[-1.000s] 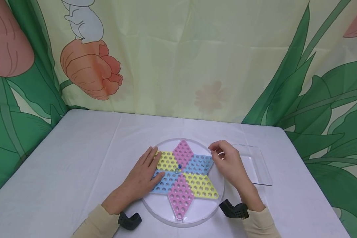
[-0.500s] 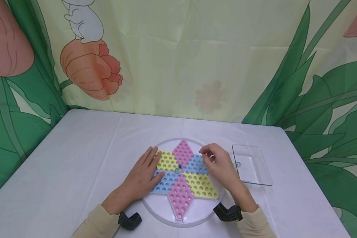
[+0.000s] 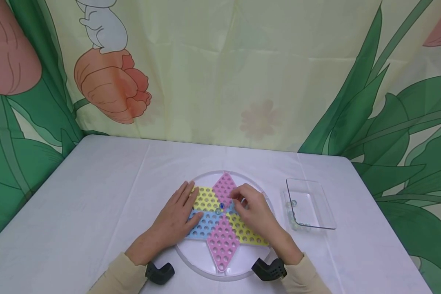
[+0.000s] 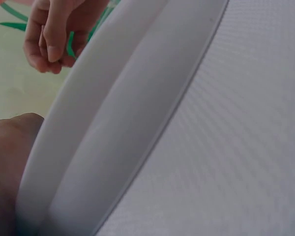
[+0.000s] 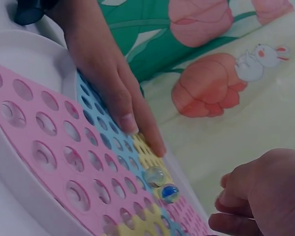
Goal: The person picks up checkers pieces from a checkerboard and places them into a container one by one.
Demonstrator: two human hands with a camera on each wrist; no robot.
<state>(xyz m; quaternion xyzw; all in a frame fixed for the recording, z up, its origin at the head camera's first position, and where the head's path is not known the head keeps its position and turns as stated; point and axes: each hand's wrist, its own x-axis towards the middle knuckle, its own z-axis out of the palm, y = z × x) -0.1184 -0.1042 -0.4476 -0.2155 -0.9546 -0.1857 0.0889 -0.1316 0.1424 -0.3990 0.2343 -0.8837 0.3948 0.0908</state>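
Observation:
My left hand (image 3: 181, 215) lies flat on the left side of a star-shaped Chinese checkers board (image 3: 224, 241), fingers spread over its yellow and blue points. The pink, yellow and blue board is full of round holes. Near its middle sit a blue marble (image 5: 169, 193) and a clear marble (image 5: 154, 176). Just to the right of these, my right hand (image 3: 255, 210) hovers over the upper blue point with thumb and fingers curled close together. What is between its fingertips is hidden, and I cannot tell whether it holds a marble.
The board lies in a round, pale rimmed base (image 3: 191, 261) on a white-covered table (image 3: 95, 196). To its right stands a clear square tray (image 3: 317, 204) with several clear marbles (image 3: 294, 203) by its left side. A curtain with printed flowers (image 3: 206, 81) hangs behind the table.
From beside the clear tray my right hand has moved left over the board to near its centre, uncovering the tray's left side and its marbles. My left hand stays put.

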